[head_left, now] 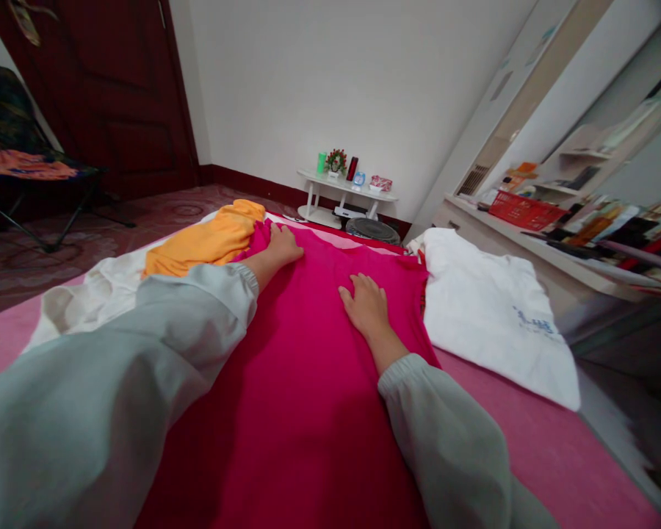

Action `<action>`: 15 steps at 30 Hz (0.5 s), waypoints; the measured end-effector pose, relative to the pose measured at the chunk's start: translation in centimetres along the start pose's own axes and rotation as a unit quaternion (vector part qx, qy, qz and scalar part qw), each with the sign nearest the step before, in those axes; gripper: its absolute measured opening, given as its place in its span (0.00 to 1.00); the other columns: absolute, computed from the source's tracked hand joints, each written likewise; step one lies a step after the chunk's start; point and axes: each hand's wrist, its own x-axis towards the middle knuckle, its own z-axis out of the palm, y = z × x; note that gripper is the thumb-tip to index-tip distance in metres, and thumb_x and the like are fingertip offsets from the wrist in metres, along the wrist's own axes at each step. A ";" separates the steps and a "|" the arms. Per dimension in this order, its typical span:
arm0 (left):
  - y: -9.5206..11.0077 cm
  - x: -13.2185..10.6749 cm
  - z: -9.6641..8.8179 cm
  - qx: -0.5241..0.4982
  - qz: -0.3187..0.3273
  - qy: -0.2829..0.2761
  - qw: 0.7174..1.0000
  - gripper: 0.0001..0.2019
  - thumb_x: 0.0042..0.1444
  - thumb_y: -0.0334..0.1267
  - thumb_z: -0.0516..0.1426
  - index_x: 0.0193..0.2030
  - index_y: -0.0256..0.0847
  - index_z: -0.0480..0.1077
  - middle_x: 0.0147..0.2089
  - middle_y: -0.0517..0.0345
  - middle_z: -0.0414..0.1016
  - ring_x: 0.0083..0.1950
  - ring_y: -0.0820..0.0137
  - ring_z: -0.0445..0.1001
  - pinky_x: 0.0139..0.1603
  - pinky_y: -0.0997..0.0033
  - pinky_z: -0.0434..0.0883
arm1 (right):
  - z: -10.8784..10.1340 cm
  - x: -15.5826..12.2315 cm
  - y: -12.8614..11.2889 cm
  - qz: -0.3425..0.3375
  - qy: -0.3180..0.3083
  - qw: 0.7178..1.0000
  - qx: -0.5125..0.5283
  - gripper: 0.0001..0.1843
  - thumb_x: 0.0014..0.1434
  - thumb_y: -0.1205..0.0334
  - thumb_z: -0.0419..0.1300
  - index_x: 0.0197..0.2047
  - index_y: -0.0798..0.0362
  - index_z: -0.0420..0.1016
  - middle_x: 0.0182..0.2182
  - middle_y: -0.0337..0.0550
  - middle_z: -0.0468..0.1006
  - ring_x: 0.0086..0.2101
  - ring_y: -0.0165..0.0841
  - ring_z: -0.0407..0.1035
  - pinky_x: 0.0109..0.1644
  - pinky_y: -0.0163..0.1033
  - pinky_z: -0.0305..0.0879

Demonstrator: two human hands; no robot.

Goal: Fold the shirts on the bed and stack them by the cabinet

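A magenta garment point(308, 382) is spread out flat in front of me, its far end close to the far side of the pink bed or table surface point(534, 441). My left hand point(284, 248) rests on its far left part, fingers stretched out on the cloth. Further right and a little nearer, my right hand point(366, 305) lies palm down on the same garment with its fingers apart. An orange cloth point(209, 239) is bunched just left of my left hand. To the right of the garment lies a folded white T-shirt point(490, 308) with small blue lettering.
White cloth point(93, 294) lies crumpled at the left edge. Against the wall stands a low white table point(336, 185) with a plant and small items. At right, a counter point(595, 275) holds a red basket point(526, 211). A folding chair point(16, 147) is at far left.
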 end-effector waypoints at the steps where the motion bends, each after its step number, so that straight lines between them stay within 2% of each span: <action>1: 0.2 -0.8 0.3 0.004 0.017 0.014 1.000 0.32 0.49 0.39 0.60 0.59 0.21 0.60 0.67 0.28 0.53 0.71 0.45 0.46 0.65 0.55 0.55 | 0.0 0.0 0.0 0.000 -0.001 1.000 0.002 0.25 0.64 0.53 0.49 0.61 0.55 0.64 0.63 0.53 0.61 0.62 0.46 0.53 0.64 0.57 0.48; 2: 0.4 -1.7 0.5 0.005 0.036 0.026 0.999 0.32 0.52 0.40 0.58 0.60 0.22 0.58 0.69 0.29 0.49 0.72 0.46 0.42 0.67 0.55 0.53 | 0.0 0.0 0.1 0.000 -0.003 1.000 0.004 0.26 0.64 0.53 0.49 0.61 0.56 0.64 0.63 0.53 0.61 0.63 0.46 0.53 0.64 0.57 0.47; 4: 0.6 -3.5 0.5 -0.008 0.084 0.037 0.996 0.29 0.58 0.41 0.53 0.62 0.23 0.55 0.69 0.31 0.49 0.72 0.51 0.43 0.68 0.56 0.51 | 0.0 0.1 0.2 0.003 -0.003 1.000 0.009 0.26 0.64 0.53 0.49 0.61 0.56 0.64 0.63 0.53 0.61 0.63 0.46 0.52 0.65 0.56 0.47; 6: 0.2 -5.2 0.2 -0.038 0.139 0.036 0.989 0.27 0.62 0.40 0.47 0.64 0.24 0.54 0.68 0.34 0.54 0.71 0.56 0.48 0.68 0.58 0.52 | 0.0 0.2 0.4 0.005 -0.002 1.000 0.019 0.26 0.63 0.52 0.50 0.61 0.55 0.65 0.63 0.52 0.61 0.63 0.45 0.52 0.65 0.54 0.47; 8: -1.0 -6.5 -0.3 -0.055 0.174 0.032 0.983 0.25 0.63 0.37 0.44 0.65 0.27 0.52 0.66 0.37 0.58 0.69 0.61 0.54 0.67 0.61 0.54 | 0.1 0.3 0.6 0.006 0.001 0.999 0.033 0.26 0.63 0.52 0.51 0.61 0.55 0.65 0.63 0.51 0.62 0.62 0.43 0.53 0.65 0.51 0.47; 11: -3.8 -7.3 -0.8 -0.018 0.150 0.022 0.988 0.24 0.61 0.31 0.44 0.63 0.30 0.56 0.64 0.39 0.61 0.65 0.62 0.61 0.65 0.65 0.58 | 0.1 0.7 1.0 0.021 0.000 0.999 0.046 0.28 0.63 0.52 0.51 0.62 0.58 0.63 0.63 0.53 0.62 0.62 0.41 0.55 0.66 0.49 0.48; 15: -6.1 -6.8 -0.8 0.044 0.083 0.017 0.995 0.19 0.61 0.37 0.47 0.55 0.29 0.65 0.61 0.38 0.63 0.63 0.59 0.62 0.64 0.63 0.59 | 0.1 1.9 2.2 0.072 -0.025 0.997 0.013 0.34 0.63 0.46 0.48 0.65 0.58 0.58 0.66 0.54 0.55 0.65 0.45 0.48 0.66 0.56 0.44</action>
